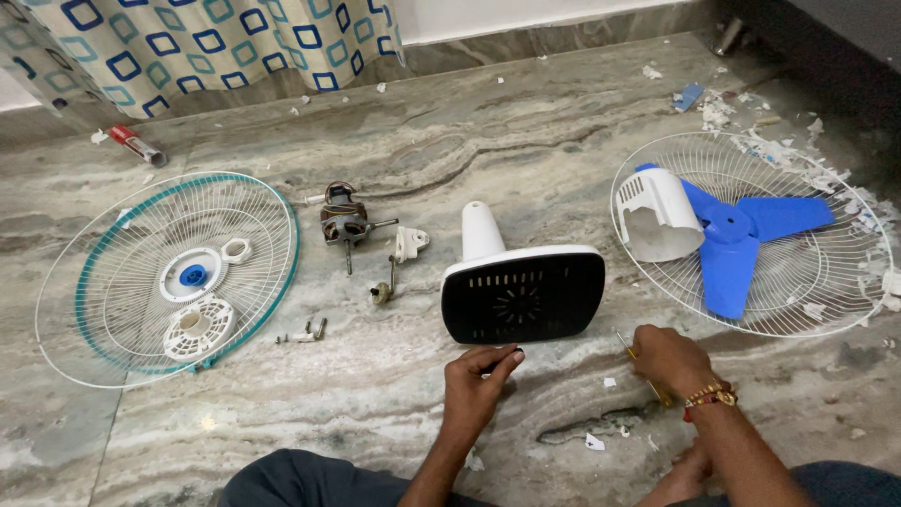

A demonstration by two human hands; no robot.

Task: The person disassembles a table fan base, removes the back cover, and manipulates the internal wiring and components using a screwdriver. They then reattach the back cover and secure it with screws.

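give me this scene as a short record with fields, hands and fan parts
setting: marble floor strewn with paper scraps
left hand: pinching a small dark part at the lower edge of the fan base
right hand: gripping a screwdriver
left of base: motor, loose screws, teal-rimmed grille
right of base: white grille holding blue blades and a white housing

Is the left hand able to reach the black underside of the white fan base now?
Probably yes. The left hand is just below the white fan base with black underside, its fingertips at the lower edge, and nothing lies between them.
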